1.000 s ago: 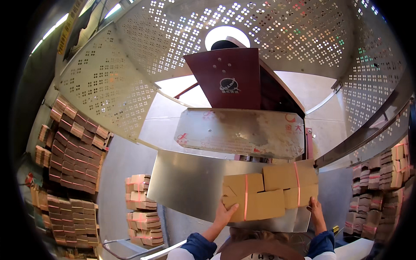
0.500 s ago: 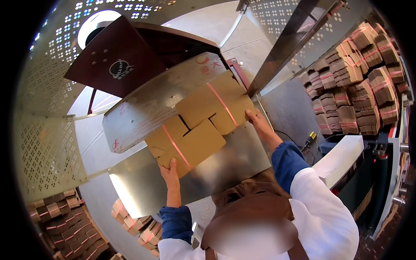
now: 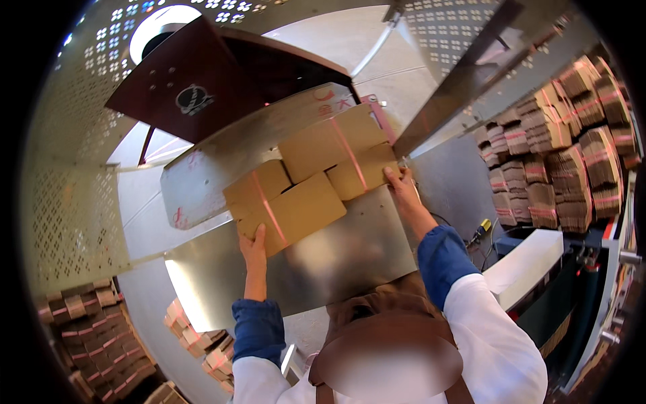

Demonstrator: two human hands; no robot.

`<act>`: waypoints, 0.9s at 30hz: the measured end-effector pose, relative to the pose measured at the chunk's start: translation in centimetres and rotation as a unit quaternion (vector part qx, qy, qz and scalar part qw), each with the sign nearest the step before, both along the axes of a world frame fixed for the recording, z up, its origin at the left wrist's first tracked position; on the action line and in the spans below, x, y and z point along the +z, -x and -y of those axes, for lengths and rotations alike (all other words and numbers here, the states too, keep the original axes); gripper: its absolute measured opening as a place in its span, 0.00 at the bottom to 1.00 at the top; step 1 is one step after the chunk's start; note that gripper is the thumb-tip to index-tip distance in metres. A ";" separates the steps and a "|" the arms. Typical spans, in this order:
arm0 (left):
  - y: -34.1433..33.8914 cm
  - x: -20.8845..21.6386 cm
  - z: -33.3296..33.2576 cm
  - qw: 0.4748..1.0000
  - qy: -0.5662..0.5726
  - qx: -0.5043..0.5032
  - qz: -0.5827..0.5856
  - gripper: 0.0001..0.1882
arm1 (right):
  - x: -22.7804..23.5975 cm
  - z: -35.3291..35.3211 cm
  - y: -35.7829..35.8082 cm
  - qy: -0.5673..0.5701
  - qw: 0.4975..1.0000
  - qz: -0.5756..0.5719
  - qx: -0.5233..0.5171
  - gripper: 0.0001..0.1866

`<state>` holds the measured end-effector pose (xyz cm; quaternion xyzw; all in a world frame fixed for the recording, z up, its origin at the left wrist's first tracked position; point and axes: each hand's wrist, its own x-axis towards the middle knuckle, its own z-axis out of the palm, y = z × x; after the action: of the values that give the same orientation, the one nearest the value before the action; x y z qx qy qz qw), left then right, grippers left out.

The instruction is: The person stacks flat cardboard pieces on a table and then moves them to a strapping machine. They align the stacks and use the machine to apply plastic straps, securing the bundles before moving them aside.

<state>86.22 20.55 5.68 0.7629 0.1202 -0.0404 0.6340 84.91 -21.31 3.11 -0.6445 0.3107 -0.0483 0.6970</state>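
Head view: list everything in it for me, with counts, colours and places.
Strapped cardboard bundle: one, brown with two pink straps, centre.
Metal table: one, silver, below centre.
Printed plate: one, grey, behind bundle.
Machine panel: one, maroon, upper left.
Perforated guards: several, pale, left and top.
Metal bar: one, dark, upper right.
Right stacks: many, brown, far right.
Left stacks: many, brown, lower-left edge.
Small stacks: several, brown, beside table.
White beam: one, white, right.
Yellow fitting: one, yellow, right of table.
Apron: one, brown, bottom centre.
Sleeves: two, white with blue cuffs, bottom.
Left grip: one, bare, bundle's left end.
Right grip: one, bare, bundle's right end.
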 end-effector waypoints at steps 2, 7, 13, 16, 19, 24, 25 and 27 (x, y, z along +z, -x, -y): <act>0.0 0.1 0.2 0.999 -0.012 0.001 0.036 0.35 | 1.9 0.0 1.1 0.142 0.989 -0.011 0.026 0.31; 0.7 0.0 0.7 0.998 0.002 0.014 0.057 0.36 | 8.6 -2.9 0.0 0.542 0.790 0.241 0.153 0.19; -2.4 1.3 1.0 0.999 0.003 -0.002 0.043 0.34 | 9.7 -4.2 -14.6 0.667 0.665 0.220 0.254 0.27; -4.8 0.7 0.3 1.000 -0.022 -0.010 0.011 0.33 | 7.1 -3.7 -15.7 0.656 0.676 0.135 0.308 0.29; -5.1 1.0 0.7 0.998 -0.059 -0.017 -0.003 0.34 | 6.5 -2.8 -15.5 0.652 0.669 0.156 0.320 0.31; -3.5 -0.7 -1.0 0.992 -0.092 -0.020 -0.079 0.36 | 8.9 -4.3 -11.2 0.555 0.598 0.306 0.491 0.30; -4.0 -0.9 -0.5 0.991 -0.118 -0.022 -0.051 0.36 | 8.5 -3.9 -10.2 0.579 0.546 0.338 0.503 0.30; -3.9 -1.1 -0.4 0.994 -0.110 -0.003 0.026 0.36 | 8.7 -4.3 -8.8 0.601 0.474 0.393 0.510 0.29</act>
<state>90.11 20.98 4.54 0.8291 0.1052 -0.0084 0.5491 93.67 -17.00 11.85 -0.8637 -0.4842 -0.1078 0.0897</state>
